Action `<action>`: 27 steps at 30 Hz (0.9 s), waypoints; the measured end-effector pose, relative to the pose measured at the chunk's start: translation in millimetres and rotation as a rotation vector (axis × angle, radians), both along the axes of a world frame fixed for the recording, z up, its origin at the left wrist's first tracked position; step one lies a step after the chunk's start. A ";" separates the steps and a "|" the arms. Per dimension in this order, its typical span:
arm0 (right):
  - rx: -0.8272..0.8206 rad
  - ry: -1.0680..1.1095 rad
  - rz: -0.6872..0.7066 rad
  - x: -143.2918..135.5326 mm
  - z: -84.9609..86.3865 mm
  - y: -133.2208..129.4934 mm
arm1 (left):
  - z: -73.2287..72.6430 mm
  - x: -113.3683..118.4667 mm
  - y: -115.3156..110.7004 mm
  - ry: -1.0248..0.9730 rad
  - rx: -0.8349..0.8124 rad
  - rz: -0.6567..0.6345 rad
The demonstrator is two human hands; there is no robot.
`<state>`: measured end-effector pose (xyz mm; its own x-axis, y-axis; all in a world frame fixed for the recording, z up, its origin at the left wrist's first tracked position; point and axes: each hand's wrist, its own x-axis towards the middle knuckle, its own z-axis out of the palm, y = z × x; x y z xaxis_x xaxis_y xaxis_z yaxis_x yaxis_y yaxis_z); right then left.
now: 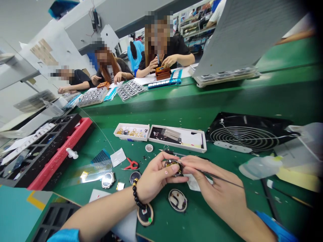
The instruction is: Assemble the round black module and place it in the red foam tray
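Observation:
My left hand (153,176), wearing a black bead bracelet on the wrist, is closed around a small round watch case (179,165) with its inside showing. In my right hand (220,188) is a thin dark pair of tweezers (228,182); their tips reach the case's right edge, partly hidden by my fingers. Below my hands lies an oval shiny watch part (178,200). Under my left wrist sits a round part with a green sticker (145,215). Another round dark part (135,177) and a silver watch case (108,180) rest to the left, near red-handled cutters (131,164).
Two white trays (176,138) of small parts stand ahead. A black fan (244,132) and a plastic bottle (261,167) are at right. A black and red rack (60,151) fills the left. Several co-workers (171,50) sit across the green bench (113,117).

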<state>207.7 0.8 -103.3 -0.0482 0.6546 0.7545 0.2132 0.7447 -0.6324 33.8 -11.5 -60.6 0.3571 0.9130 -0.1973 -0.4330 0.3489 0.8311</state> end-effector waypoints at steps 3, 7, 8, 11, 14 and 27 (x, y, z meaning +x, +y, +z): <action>0.002 -0.002 0.003 0.4 -0.3 -0.2 | 0.0 -0.1 0.2 -0.003 -0.015 0.001; 0.023 -0.017 0.008 1.6 2.4 -0.8 | -0.1 -0.5 0.0 -0.018 -0.017 -0.003; 0.035 -0.024 0.007 2.0 3.4 -1.0 | -0.1 -0.7 0.0 -0.024 -0.018 -0.007; 0.082 -0.042 0.011 3.0 5.9 -1.7 | 0.0 -1.6 -0.2 -0.049 -0.030 -0.020; 0.111 -0.049 0.011 3.0 7.5 -1.5 | 0.2 -2.3 -0.5 -0.063 -0.045 -0.018; 0.083 -0.048 -0.008 3.6 6.9 -0.2 | -0.2 -2.3 -0.4 -0.026 -0.048 -0.019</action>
